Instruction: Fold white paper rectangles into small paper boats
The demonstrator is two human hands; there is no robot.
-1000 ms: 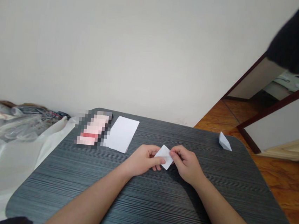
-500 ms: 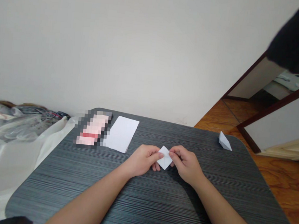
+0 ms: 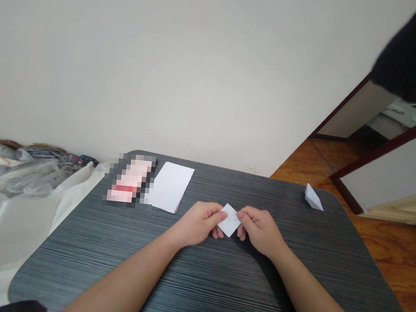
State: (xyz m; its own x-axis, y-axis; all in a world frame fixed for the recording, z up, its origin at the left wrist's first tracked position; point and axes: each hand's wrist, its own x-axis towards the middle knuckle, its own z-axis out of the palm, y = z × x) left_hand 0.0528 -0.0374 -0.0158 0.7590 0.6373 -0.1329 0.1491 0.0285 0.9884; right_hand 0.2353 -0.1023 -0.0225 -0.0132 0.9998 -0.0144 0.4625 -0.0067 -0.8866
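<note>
Two hands (image 3: 197,224) (image 3: 262,232) pinch folded paper (image 3: 229,223), well inside side edges of table (image 3: 202,288).

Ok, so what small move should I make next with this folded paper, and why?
Perhaps press the folded paper flatter along its faint line with your right hand, steadying it with your left hand: both hands pinch it at opposite corners, and the line shows on its upper face.
</note>
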